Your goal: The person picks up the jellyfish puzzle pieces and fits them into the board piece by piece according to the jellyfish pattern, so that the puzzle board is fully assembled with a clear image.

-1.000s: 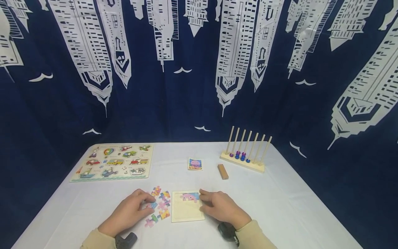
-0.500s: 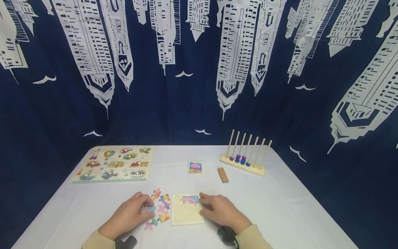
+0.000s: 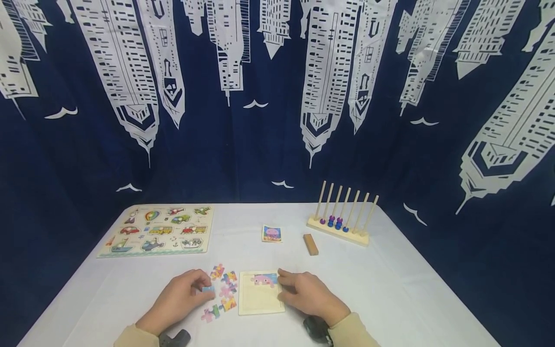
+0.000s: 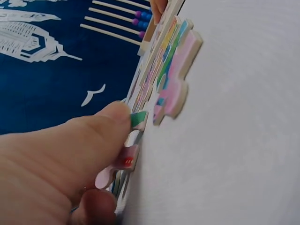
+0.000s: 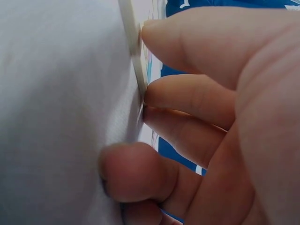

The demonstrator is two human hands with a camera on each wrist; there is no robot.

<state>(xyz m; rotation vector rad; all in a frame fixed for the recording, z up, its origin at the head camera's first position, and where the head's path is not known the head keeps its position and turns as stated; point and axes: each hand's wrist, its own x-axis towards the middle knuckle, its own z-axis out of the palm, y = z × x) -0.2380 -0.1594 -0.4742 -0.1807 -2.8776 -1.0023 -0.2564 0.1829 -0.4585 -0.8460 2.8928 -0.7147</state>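
My left hand [image 3: 182, 296] pinches a small jigsaw piece [image 3: 208, 289] between thumb and fingers, its top bluish in the head view. In the left wrist view this piece [image 4: 125, 161] shows pink and red beside the thumb. Several loose jigsaw pieces [image 3: 228, 303] lie just right of that hand. The square wooden puzzle tray [image 3: 260, 303] lies flat, with joined pieces [image 3: 265, 279] showing a pink figure on blue in its upper right. My right hand [image 3: 310, 293] touches the tray's right edge with thumb and fingertips. The right wrist view shows fingers [image 5: 187, 96] against the rim.
Behind the tray lies a small picture card [image 3: 271, 233], with a wooden block [image 3: 310, 244] to its right. A bead rack [image 3: 338, 230] with upright pegs stands at the back right. A vehicle puzzle board [image 3: 158, 231] lies at the back left.
The left hand has drawn the bluish piece slightly left, away from the loose pieces, and now pinches it at a tilt. The right hand stays at the tray's edge.
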